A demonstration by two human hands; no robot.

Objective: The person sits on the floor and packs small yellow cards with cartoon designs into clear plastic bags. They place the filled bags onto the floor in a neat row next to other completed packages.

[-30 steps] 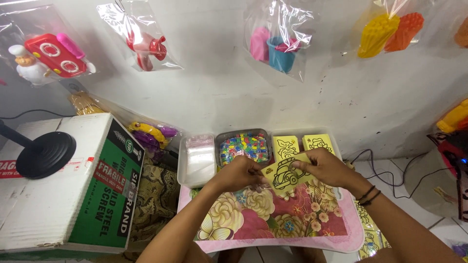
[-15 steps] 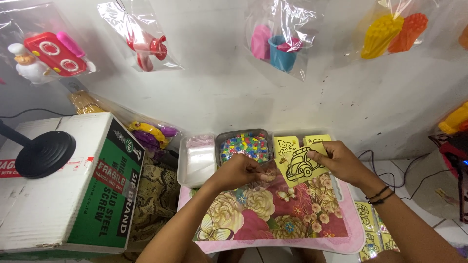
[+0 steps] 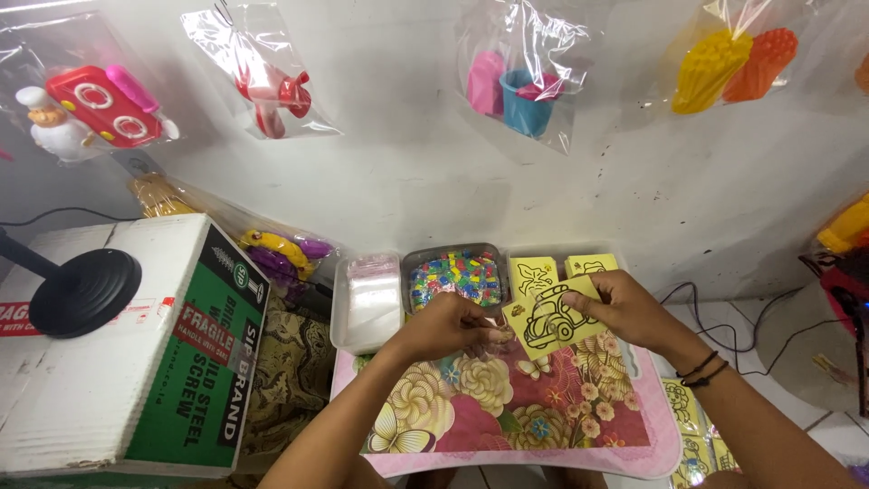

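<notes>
Your right hand (image 3: 634, 310) fingers pinch the yellow car card (image 3: 550, 319), tilted; left hand (image 3: 453, 326) fingers clenched at its lower-left corner. Green-and-white box (image 3: 136, 344) sits left.

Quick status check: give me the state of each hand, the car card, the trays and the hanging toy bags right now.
left hand: fingers pinched at the card's left edge
right hand: holding the card's right side
yellow car card: lifted, tilted over the floral tray
floral tray: flat
bead tray: open, full
toy bags: sealed, hanging on the wall

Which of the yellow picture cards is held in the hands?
The yellow card with the car outline; both hands pinch it above the floral tray, while the others lie in the container behind.
</notes>
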